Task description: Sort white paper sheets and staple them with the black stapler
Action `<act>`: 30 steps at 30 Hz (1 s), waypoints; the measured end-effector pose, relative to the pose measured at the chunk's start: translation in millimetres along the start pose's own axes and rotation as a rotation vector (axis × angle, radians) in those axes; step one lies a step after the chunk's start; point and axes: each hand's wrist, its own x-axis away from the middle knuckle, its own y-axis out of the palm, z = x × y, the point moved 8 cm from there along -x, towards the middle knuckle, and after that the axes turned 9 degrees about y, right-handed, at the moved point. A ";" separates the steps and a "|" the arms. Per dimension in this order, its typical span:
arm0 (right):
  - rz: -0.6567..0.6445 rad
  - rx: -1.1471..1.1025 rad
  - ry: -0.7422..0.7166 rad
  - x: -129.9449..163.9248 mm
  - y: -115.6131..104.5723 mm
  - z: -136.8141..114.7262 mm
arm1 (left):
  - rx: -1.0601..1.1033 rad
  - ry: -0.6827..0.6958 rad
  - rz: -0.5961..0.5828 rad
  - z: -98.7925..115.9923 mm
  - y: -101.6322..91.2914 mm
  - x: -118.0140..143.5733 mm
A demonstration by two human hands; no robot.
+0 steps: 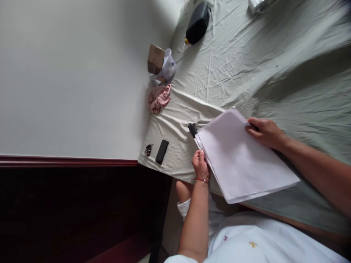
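While both hands work the paper stack [241, 160], L hand [200, 165] pinches its near-left edge, fingers closed; R hand [265, 132] rests on far edge, fingers curled over it. Stack lies between hands on green sheet [274, 65], black stapler [192, 129] touching its corner.

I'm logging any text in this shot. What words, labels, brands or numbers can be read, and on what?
No text is readable.
White paper stack, held by left hand and right hand: blank on the side that shows.
Small brown cardboard box: no legible print.
Black bottle: no label visible.
Flat black phone-like slab: blank.
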 end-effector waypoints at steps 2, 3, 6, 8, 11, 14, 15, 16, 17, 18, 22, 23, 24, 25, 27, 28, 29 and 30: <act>0.012 -0.007 0.014 1.8 -2.3 -1.7 | -0.022 0.011 0.013 -1.5 -1.2 -0.7; 0.015 -0.012 0.017 2.8 -3.3 -2.5 | -0.031 0.013 0.016 -2.0 -1.3 -0.8; 0.020 -0.033 0.016 4.5 -5.0 -2.5 | -0.043 0.015 0.013 -2.2 -0.5 -0.5; 0.017 -0.050 0.015 4.3 -4.7 -0.4 | -0.048 0.028 0.021 -0.2 -0.8 -0.1; -0.007 -0.069 0.017 2.8 -2.3 3.6 | -0.060 0.049 0.042 3.0 -2.2 0.1; -0.030 -0.082 0.012 1.4 0.2 7.0 | -0.050 0.042 0.042 4.1 -1.8 0.0; -0.036 -0.096 0.006 0.9 1.0 7.9 | -0.045 0.042 0.042 4.6 -1.6 0.1; -0.036 -0.115 0.002 0.3 1.4 8.9 | -0.042 0.043 0.046 5.2 -1.8 0.3; -0.036 -0.137 -0.001 -0.2 1.6 9.9 | -0.041 0.045 0.055 5.7 -2.4 0.6; -0.036 -0.164 -0.003 -0.6 1.8 10.7 | -0.043 0.048 0.065 6.3 -3.1 0.9; -0.073 -0.318 0.026 -0.8 2.6 12.4 | -0.046 0.040 0.063 6.6 -2.6 1.6; -0.091 -0.362 0.037 -0.4 3.0 12.2 | -0.044 0.033 0.054 6.4 -1.7 1.6; -0.105 -0.398 0.046 0.0 3.2 11.9 | -0.040 0.026 0.049 6.3 -1.0 1.7; -0.114 -0.421 0.053 0.3 3.1 11.7 | -0.036 0.021 0.048 6.5 -0.5 1.8; -0.121 -0.443 0.058 0.8 3.0 11.6 | -0.034 0.020 0.057 7.7 -0.5 2.0; -0.127 -0.448 0.060 0.8 3.4 11.9 | -0.035 0.022 0.063 8.3 -0.6 2.1; -0.133 -0.454 0.065 0.9 4.0 12.4 | -0.036 0.025 0.069 8.9 -0.9 2.1; -0.140 -0.461 0.070 1.0 4.6 12.8 | -0.037 0.029 0.071 9.2 -1.1 2.0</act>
